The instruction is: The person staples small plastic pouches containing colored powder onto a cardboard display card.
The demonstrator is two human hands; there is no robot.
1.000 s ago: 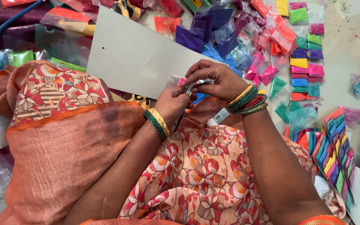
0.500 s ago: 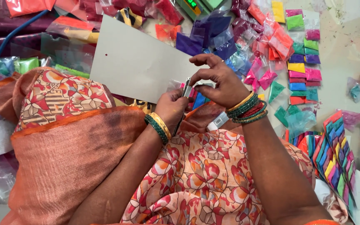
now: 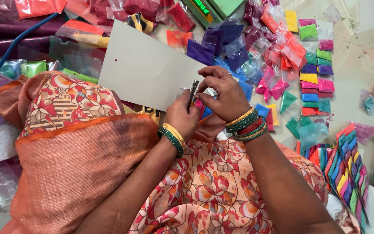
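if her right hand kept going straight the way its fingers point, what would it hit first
The right hand points left across the grey cardboard sheet, which its fingers already seem to touch beside the small metal tool. Past the sheet's far edge lie plastic packets of coloured powder; depth is unclear.

Grey cardboard sheet (image 3: 146, 69), flat, plain, rectangular, one small dark dot near its upper left; tilted, long side running down to the right, held up above the packet-strewn floor, lower right corner at the hands. Small metal stapler (image 3: 193, 93), slim, silver-dark, upright, clamped over the sheet's lower right edge, mostly hidden by fingers.
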